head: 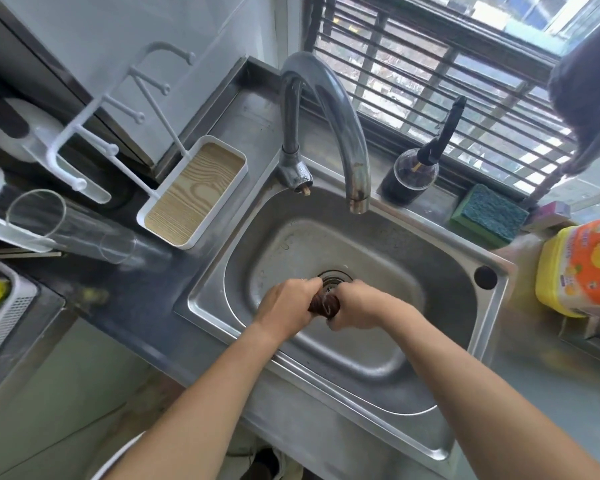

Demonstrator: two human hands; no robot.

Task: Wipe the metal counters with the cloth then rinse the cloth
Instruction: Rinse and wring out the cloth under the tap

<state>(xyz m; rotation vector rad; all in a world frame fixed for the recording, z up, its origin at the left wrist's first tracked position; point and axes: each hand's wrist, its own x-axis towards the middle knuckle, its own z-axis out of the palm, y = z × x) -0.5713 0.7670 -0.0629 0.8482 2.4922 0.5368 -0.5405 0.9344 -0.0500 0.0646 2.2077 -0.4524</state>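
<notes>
Both hands curled tight round twisted brown cloth, left hand and right hand at either end. Held over drain inside steel sink, under faucet.

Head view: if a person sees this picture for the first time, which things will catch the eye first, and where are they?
First, the two hands in the middle: the left hand and the right hand grip a twisted dark cloth over the drain of the steel sink. Above them arches the curved metal tap. At the right edge stands a bright yellow and orange container.
</notes>
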